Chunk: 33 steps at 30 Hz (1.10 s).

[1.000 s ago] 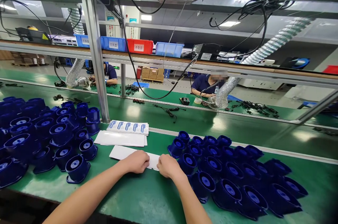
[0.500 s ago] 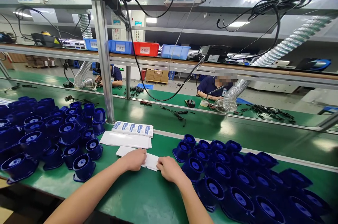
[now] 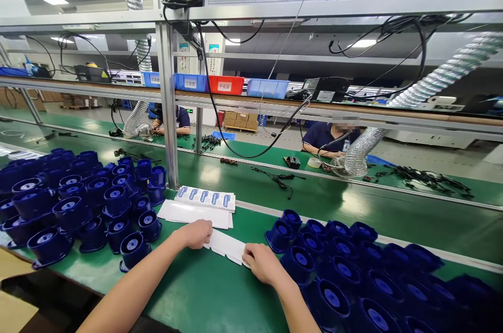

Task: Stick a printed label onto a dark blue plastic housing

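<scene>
A narrow white paper strip (image 3: 227, 247) with a notched lower edge stretches between my two hands, low over the green bench. My left hand (image 3: 198, 234) is closed with its fingers on the strip's left end. At the other end, the thumb and curled fingers of my right hand (image 3: 261, 262) pinch it. Just behind lie white sheets (image 3: 195, 213), and past them a stack of label sheets (image 3: 205, 198) printed in blue and white. Dark blue round plastic housings (image 3: 299, 261) stand close to my right hand. What the strip's underside looks like is hidden.
More blue housings (image 3: 70, 212) crowd the bench on the left. A metal post (image 3: 170, 113) rises behind the label sheets. Black cables (image 3: 278, 178) lie on the conveyor. Bins (image 3: 225, 85) line the shelf above. Two people sit at work across the line.
My hands have moved apart along the strip, so more of it shows between them. The whole scene has shifted slightly right and down as the camera turned.
</scene>
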Tool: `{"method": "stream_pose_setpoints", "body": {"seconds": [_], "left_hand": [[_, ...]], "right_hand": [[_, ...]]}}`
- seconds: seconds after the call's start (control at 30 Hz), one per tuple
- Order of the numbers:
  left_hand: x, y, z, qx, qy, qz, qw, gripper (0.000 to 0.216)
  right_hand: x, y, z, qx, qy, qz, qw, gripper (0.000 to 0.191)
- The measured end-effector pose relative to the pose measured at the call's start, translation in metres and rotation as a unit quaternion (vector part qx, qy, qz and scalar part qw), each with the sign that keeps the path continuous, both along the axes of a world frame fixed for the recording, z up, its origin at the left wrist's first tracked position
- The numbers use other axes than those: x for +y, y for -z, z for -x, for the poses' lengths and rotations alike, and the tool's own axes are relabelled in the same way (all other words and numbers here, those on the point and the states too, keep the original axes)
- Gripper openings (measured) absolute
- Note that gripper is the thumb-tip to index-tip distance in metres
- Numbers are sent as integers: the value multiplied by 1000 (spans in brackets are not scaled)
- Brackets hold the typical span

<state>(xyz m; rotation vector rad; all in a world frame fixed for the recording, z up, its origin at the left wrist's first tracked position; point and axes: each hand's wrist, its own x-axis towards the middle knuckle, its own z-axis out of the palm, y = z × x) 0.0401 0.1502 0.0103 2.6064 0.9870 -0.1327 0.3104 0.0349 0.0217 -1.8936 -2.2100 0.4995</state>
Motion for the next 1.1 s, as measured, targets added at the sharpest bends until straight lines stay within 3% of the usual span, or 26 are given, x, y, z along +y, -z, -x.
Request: {"method": "stream_pose_setpoints", "body": {"seconds": [0.4, 0.63, 0.7, 1.03, 1.1], "left_hand": [[12, -13, 46, -47, -72, 87, 992, 12], [9, -15, 39, -73, -73, 75, 992, 13], [6, -16, 35, -80, -62, 74, 992, 19], [-5, -13, 11, -98, -9, 43, 994, 5], [-8, -11, 5, -97, 11, 41, 994, 14]], "right_hand": [[4, 12, -6, 31, -2, -4, 1000, 18], [7, 16, -16, 58, -11, 4, 998, 20], [5, 16, -22, 69, -15, 11, 997, 20], [1, 12, -54, 101, -23, 52, 993, 18], [1, 13, -59, 105, -20, 61, 992, 17]]}}
